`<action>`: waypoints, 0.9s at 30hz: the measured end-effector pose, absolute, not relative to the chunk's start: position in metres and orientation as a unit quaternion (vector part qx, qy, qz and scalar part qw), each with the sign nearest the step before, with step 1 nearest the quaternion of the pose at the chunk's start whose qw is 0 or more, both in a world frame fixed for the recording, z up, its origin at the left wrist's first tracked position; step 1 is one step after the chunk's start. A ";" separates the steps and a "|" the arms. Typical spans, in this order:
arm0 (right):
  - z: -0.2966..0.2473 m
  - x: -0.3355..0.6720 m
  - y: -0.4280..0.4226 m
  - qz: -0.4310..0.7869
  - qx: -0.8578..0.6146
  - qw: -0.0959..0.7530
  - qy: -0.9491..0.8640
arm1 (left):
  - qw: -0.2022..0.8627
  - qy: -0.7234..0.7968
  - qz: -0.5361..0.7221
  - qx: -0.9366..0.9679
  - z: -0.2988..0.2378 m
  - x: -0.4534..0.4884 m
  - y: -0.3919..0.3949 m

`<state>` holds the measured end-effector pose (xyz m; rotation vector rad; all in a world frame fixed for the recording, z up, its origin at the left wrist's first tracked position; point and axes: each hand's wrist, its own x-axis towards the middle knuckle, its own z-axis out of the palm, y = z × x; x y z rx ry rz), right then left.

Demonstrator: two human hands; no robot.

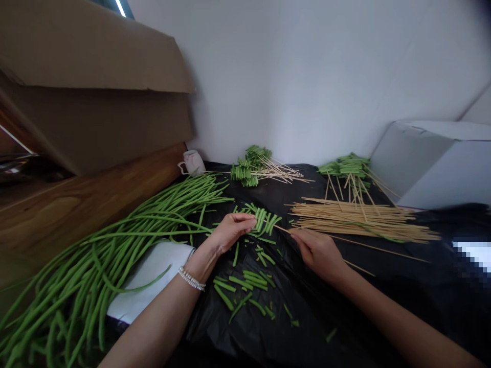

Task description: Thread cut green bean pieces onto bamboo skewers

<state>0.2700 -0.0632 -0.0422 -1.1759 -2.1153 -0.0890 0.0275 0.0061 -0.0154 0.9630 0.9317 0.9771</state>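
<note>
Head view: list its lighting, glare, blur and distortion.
Head view: dim, soft light on the wall, with a glaring strip at top left; head view: the cardboard box looks stretched toward the left edge; head view: the left hand and right hand show no strong motion blur, while a pale patch at right is pixelated.

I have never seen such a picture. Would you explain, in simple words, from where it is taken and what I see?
There is no machine: a person works bare-handed, and a camera worn on the head looks forward and down. The right hand holds a stick. The left hand seems to pinch the green pieces threaded on it. Loose pieces lie nearer on the black sheet. Long beans lie at left, bare sticks at right, and filled sticks farther back.
</note>
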 end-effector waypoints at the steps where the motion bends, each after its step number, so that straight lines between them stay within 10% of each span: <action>1: -0.042 0.270 -0.063 -0.039 -0.456 0.357 -0.814 | 0.668 0.411 0.442 0.436 -0.015 0.027 0.007; 13: -0.040 0.281 -0.056 -0.069 -0.483 0.390 -0.781 | 0.216 0.491 0.338 0.773 -0.016 0.014 0.014; 27: -0.040 0.281 -0.055 -0.076 -0.484 0.390 -0.779 | 0.142 0.438 0.268 0.847 -0.027 0.022 0.010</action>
